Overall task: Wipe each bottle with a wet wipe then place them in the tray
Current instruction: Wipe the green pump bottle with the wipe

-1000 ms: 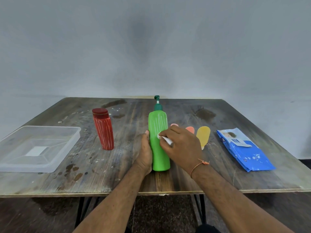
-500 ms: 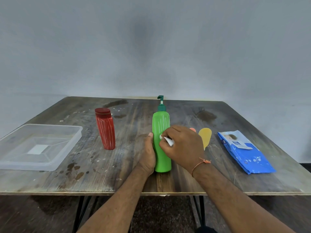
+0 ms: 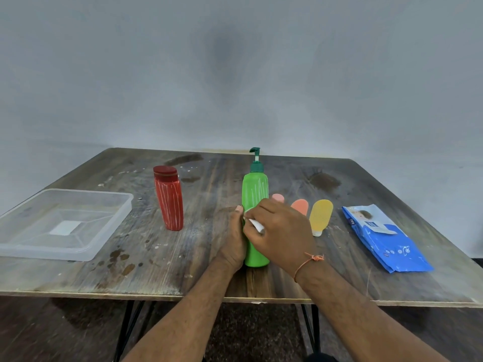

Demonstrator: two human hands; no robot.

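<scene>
The left hand (image 3: 233,241) grips the upright green bottle (image 3: 254,205) on the tabletop (image 3: 183,257); the right hand (image 3: 281,231) pinches a wipe (image 3: 256,225) against it.

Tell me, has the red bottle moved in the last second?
No. The red bottle stands upright at the same spot on the table, with the same gap to the tray.

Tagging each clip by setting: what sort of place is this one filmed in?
Probably a bare room set up for a staged demo, not a lived-in home. A worn, stained wooden table stands against a plain grey wall, and only task props sit on it: bottles, a clear plastic tray and a wet wipe pack.
</scene>
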